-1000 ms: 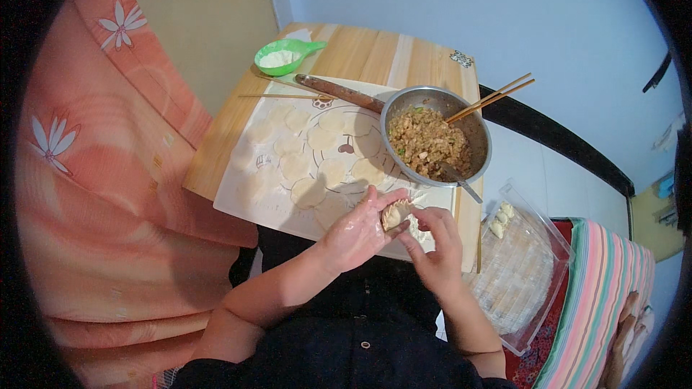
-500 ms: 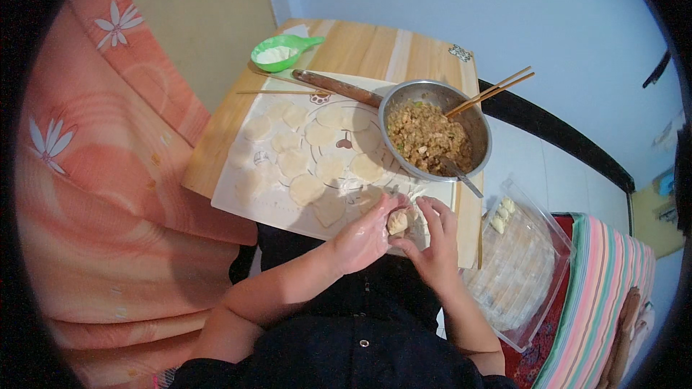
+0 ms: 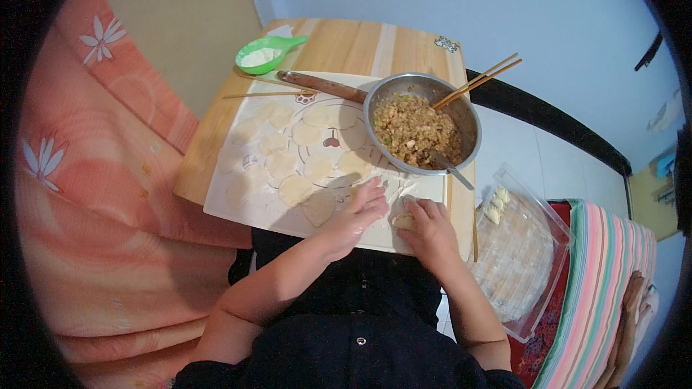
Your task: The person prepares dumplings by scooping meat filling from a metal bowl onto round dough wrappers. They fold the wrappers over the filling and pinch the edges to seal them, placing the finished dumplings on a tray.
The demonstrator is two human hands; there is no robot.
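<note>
Dumpling (image 3: 404,221) sat pinched in the right hand (image 3: 427,227), just below the steel filling bowl (image 3: 468,119); left hand (image 3: 358,210) lay beside it, fingers loose, seemingly empty.

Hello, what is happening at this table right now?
A person is making dumplings. The right hand holds a filled dumpling at the near edge of the white mat, and the left hand rests flat on the mat beside it. Round dough wrappers lie spread on the mat. A metal bowl of filling holds chopsticks. Finished dumplings sit on a tray at the right.
</note>
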